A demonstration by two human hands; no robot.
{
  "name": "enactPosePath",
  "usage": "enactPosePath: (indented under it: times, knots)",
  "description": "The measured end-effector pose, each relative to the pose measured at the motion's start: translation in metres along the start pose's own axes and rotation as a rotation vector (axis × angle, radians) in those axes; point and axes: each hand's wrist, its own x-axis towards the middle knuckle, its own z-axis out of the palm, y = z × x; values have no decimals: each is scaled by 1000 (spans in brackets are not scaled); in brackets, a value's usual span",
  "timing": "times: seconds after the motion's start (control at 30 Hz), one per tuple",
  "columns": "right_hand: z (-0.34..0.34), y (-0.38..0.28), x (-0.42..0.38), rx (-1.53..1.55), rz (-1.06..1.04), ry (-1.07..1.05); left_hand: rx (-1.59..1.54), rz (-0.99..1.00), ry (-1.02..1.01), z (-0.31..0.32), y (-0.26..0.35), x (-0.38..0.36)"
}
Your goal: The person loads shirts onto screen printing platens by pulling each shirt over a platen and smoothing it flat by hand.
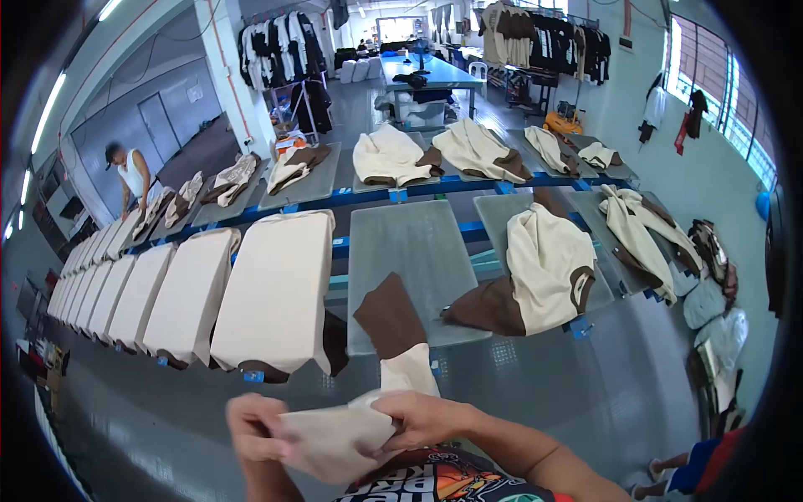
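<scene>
Close to my body, my left hand (258,428) and my right hand (422,420) both pinch a cream piece of cloth (335,439), which is bunched and slightly blurred between them. Just beyond, a cream strip of fabric (410,371) with a brown end (391,318) reaches up over the near edge of a bare grey board (410,238). The held cloth overlaps that strip in this view. On the board to the right lies a cream sweatshirt (548,259) with brown sleeves, loosely spread.
Several boards on the left carry smooth cream garment panels (276,284). Across the blue rail (401,194), more cream and brown sweatshirts (393,155) lie on boards. A person (134,176) stands far left. Clothes racks (284,50) and a blue table (431,71) stand behind; plastic bags (707,301) sit right.
</scene>
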Motion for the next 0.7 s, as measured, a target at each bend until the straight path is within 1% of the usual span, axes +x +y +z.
enactPosePath:
  times: [0.03, 0.07, 0.1, 0.13, 0.17, 0.2, 0.23, 0.27, 0.33, 0.4, 0.43, 0.47, 0.5, 0.53, 0.57, 0.6, 0.67, 0.7]
  knots:
    - [9, 4, 3, -349, -182, 96, 275, 155, 155, -9, 20, -13]
    - [19, 7, 5, -692, -368, 189, 172, 130, 273, -13, 37, -27]
    - [30, 4, 5, -690, -486, 192, 261, 176, 169, -37, 59, -42]
    - [41, -1, 6, -676, -473, 184, 380, 389, 187, -35, 76, -41]
    - [52, -8, 7, -609, -574, 154, 498, 596, 197, -30, 97, -39]
    - [62, -16, 6, -542, -675, 132, 122, 361, -122, -54, 133, -55]
    - [71, -27, 4, -303, -744, 89, 133, 432, -89, -60, 146, -65]
    - [67, -27, 4, -291, -737, 108, 140, 494, -30, -64, 152, -76]
    - [47, -5, 3, -241, -768, 137, 156, 555, 60, -74, 161, -96]
    - [17, 37, -4, 53, -522, 558, 158, 587, 121, -83, 166, -111]
    - [-6, 70, -3, 320, -410, 892, 158, 600, 150, -86, 167, -117]
    - [-44, 119, -5, 686, -496, 1134, 161, 612, 181, -89, 168, -122]
    - [-64, 145, -17, 762, -470, 1396, 160, 629, 208, -90, 170, -126]
    - [-87, 184, -32, 643, -290, 1589, 164, 649, 240, -91, 170, -129]
    - [-102, 211, -50, 750, -181, 1560, 165, 670, 267, -92, 171, -131]
    - [-111, 223, -60, 748, -188, 1559, 170, 692, 298, -91, 172, -134]
    - [-125, 242, -72, 1122, -205, 1622, 188, 738, 357, -88, 178, -141]
    - [-140, 255, -76, 1123, -205, 1607, 198, 767, 388, -86, 181, -143]
